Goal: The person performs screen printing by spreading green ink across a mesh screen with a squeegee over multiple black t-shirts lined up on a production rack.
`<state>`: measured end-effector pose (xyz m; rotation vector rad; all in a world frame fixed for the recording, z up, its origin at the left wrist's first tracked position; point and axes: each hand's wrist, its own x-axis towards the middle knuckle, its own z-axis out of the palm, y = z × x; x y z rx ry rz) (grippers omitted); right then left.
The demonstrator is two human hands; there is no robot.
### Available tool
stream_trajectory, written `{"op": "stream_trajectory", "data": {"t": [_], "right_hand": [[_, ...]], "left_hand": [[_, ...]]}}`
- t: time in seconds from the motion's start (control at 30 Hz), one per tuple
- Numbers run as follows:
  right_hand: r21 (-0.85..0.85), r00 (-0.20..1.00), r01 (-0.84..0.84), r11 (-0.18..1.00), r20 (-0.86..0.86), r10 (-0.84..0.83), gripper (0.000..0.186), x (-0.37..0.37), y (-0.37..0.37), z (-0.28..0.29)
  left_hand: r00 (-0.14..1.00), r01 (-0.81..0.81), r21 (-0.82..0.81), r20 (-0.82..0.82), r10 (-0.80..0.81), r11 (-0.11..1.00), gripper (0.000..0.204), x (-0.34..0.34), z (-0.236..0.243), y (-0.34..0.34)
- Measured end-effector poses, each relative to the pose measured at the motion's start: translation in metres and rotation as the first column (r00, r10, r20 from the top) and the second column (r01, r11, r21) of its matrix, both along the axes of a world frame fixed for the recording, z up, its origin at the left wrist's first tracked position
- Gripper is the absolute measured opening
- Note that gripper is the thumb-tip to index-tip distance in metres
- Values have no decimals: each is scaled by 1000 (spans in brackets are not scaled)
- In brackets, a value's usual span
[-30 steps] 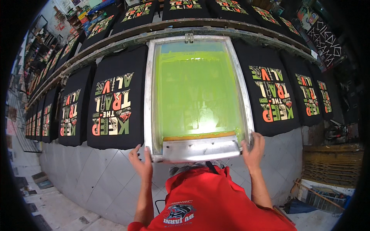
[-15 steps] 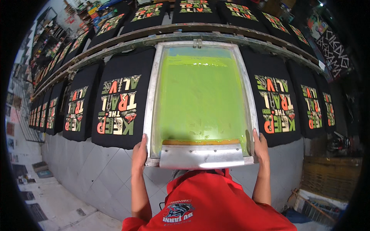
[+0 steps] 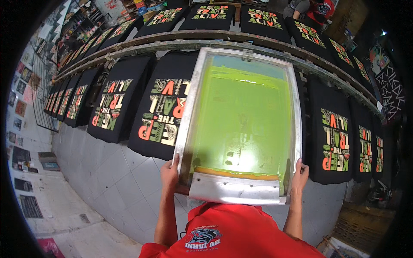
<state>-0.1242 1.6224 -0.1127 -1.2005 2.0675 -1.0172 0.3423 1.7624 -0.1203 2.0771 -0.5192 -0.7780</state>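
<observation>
Left hand (image 3: 170,173) and right hand (image 3: 298,173) grip the framed screen (image 3: 190,105) (squeegee (image 3: 234,189) at near end), seemingly supporting it; shifting needs level hands.

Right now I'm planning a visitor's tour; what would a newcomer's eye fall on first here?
Probably the bright green screen in the middle, its metal frame held by the left hand and right hand. Next come printed black shirts in rows to both sides and beyond. The red shirt at bottom centre also stands out.
</observation>
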Motion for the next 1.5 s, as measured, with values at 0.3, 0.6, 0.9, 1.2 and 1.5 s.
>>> {"op": "stream_trajectory", "data": {"t": [0.3,0.6,0.9,1.2,1.5], "right_hand": [[-81,972,-49,995,225,67,57,275,49,-38],[-61,999,12,998,36,-10,64,379,50,-9],[-27,997,54,998,57,-53,64,373,44,-5],[-87,992,24,996,-124,-35,56,381,42,-31],[-309,815,-392,867,-554,171,58,383,68,3]], "left_hand": [[999,-35,-71,-10,34,997,59,266,-23,63],[995,92,-102,-39,-96,991,53,377,-17,39],[977,211,-41,-35,-212,977,48,383,-28,19],[951,291,3,111,-289,957,42,385,-58,22],[981,192,-275,65,-181,942,43,361,-57,14]]}}
